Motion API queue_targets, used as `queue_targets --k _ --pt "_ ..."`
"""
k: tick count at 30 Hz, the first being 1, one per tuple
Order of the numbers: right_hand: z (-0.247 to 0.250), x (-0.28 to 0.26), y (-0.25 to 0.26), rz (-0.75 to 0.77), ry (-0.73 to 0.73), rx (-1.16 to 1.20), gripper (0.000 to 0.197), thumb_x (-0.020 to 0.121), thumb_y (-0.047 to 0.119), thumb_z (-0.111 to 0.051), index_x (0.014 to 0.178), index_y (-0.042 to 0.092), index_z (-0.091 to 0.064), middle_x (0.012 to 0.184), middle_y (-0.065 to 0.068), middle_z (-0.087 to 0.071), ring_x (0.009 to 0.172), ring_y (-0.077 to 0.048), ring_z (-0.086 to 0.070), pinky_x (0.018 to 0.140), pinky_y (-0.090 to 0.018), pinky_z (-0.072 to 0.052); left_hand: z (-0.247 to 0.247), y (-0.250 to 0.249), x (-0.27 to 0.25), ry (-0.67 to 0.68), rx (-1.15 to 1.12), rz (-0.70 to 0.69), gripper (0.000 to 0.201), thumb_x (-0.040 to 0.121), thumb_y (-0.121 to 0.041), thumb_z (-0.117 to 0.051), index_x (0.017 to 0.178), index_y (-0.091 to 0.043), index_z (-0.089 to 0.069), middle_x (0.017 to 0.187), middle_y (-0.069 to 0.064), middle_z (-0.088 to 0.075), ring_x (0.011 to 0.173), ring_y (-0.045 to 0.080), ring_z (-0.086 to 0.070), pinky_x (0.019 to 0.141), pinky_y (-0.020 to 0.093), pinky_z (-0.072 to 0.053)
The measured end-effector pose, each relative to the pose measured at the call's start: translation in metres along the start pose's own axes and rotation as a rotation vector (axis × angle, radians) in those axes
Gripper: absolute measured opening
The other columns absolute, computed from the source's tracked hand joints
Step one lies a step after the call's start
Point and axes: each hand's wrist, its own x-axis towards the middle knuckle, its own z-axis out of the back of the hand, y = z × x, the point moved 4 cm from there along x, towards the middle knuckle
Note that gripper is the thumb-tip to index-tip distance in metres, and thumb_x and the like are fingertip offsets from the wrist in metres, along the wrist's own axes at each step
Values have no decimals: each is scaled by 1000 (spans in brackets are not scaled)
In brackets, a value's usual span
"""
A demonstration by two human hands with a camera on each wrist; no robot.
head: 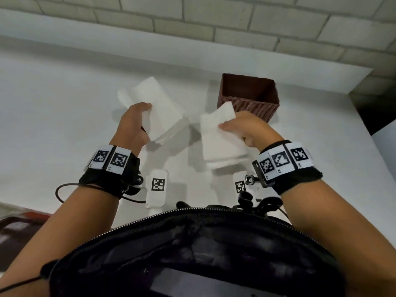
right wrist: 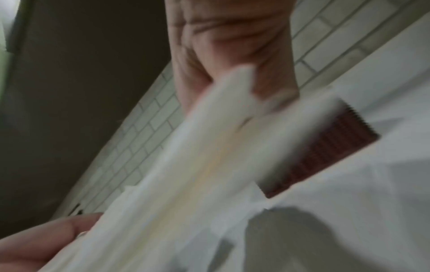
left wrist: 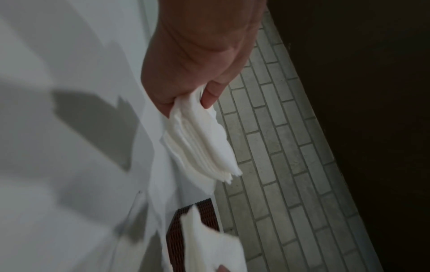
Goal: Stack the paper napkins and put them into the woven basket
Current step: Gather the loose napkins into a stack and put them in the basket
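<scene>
My left hand [head: 137,123] grips a stack of white paper napkins [head: 162,116] by its near left edge, lifted above the white table [head: 53,116]; the left wrist view shows the fanned stack [left wrist: 204,147] pinched between thumb and fingers [left wrist: 210,97]. More napkins [head: 126,94] lie beneath and behind it. My right hand [head: 246,127] grips a second napkin stack [head: 220,142], blurred in the right wrist view [right wrist: 209,165]. The brown woven basket [head: 248,99] stands open and upright just behind the right stack, its inside dark with nothing seen in it.
A brick wall [head: 192,28] backs the table. The table's right edge [head: 368,133] drops to a dark gap close beside the basket. Two white tagged devices [head: 157,188] lie near the front edge, by a black bag [head: 192,254] at my waist.
</scene>
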Motion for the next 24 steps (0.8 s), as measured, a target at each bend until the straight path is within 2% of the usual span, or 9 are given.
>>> queue_targets --k 3,5,7,10,15,18,19,21,24 --pt "5 12 -34 -209 -123 391 42 90 6 -57 131 -1 -48 128 -16 -59 115 -32 -58 101 -45 -47 -9 7 1 37 22 26 17 86 -11 -60 103 -13 -63 97 5 -69 85 23 -67 79 35 -56" --pt "1 17 -55 -291 -154 565 34 91 2 -52 125 -2 -52 129 -15 -58 117 -33 -56 104 -46 -44 -12 11 2 43 29 42 16 85 -11 -60 101 -13 -63 96 5 -69 84 23 -68 80 36 -56" --pt "-2 17 -64 -328 -170 618 27 91 2 -53 118 -1 -54 130 -17 -58 116 -33 -57 104 -47 -44 -14 13 4 40 42 53 12 84 -11 -61 96 -13 -63 96 5 -69 86 24 -68 87 39 -55" --pt "-1 14 -62 -325 -213 606 35 91 0 -53 125 -3 -50 126 -18 -58 116 -33 -57 102 -48 -46 -17 16 6 58 74 66 8 84 -12 -61 91 -14 -64 93 4 -69 86 24 -67 89 40 -53" --pt "4 12 -54 -256 -207 416 28 92 -3 -48 119 -7 -52 121 -22 -57 104 -29 -58 99 -43 -48 -21 21 8 64 99 94 9 85 -12 -60 93 -14 -63 91 5 -68 83 24 -66 74 37 -55" --pt "7 11 -49 -256 -281 91 4 87 4 -52 90 2 -53 109 -18 -57 86 -25 -57 67 -32 -53 -25 20 8 73 95 100 5 86 -11 -59 89 -15 -62 89 4 -67 80 23 -65 73 36 -55" --pt "10 12 -47 -240 -298 -68 17 85 10 -54 99 2 -52 118 -19 -57 92 -27 -58 70 -33 -53 -25 21 8 75 95 99 5 86 -11 -59 88 -15 -62 89 4 -67 80 23 -64 73 35 -54" --pt "14 16 -48 -223 -331 -355 55 84 27 -57 128 -2 -43 135 -19 -48 119 -33 -50 95 -39 -47 -27 21 9 82 94 101 5 86 -11 -59 89 -15 -62 89 4 -66 80 23 -64 74 35 -54" --pt "18 20 -46 -193 -314 -469 62 83 41 -61 126 -3 -50 132 -17 -53 121 -34 -50 97 -38 -43 -30 22 9 93 93 102 10 86 -10 -59 95 -13 -62 91 5 -66 81 23 -64 72 34 -54"
